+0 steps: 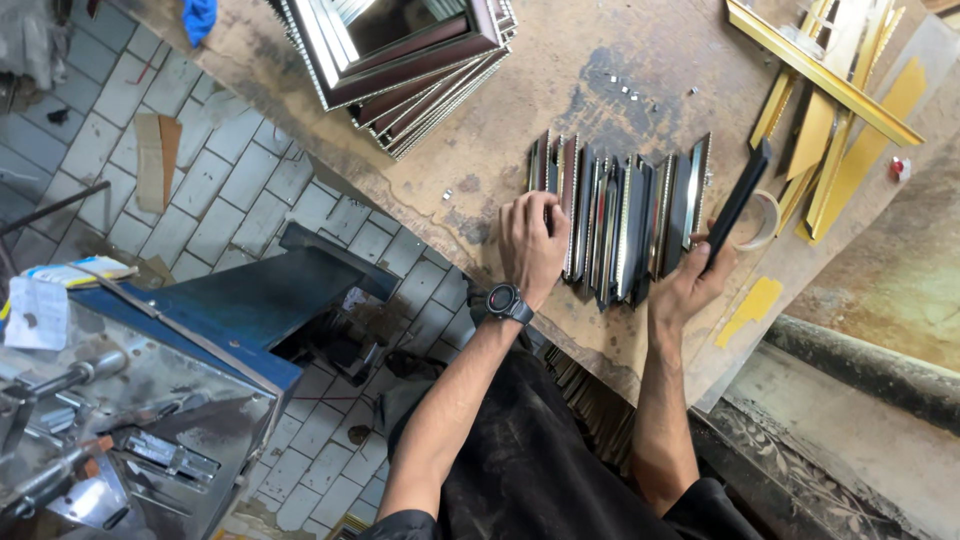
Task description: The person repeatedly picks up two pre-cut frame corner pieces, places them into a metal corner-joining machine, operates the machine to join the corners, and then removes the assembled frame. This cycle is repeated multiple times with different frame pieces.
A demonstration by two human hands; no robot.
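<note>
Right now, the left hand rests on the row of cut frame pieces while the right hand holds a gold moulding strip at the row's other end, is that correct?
Not quite: the head view shows the right hand holding a black moulding strip, not a gold one; the gold mouldings lie untouched further along the workbench. The left hand does rest on the row of cut frame pieces.

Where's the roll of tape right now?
Head view, right side: the tape roll lies on the workbench, just beyond the right hand, beside the gold strips.

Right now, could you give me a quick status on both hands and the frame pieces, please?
Left hand flat on the row of moulding pieces. Right hand gripping one dark strip. Tape roll just behind it, stacked frames apart.
</note>
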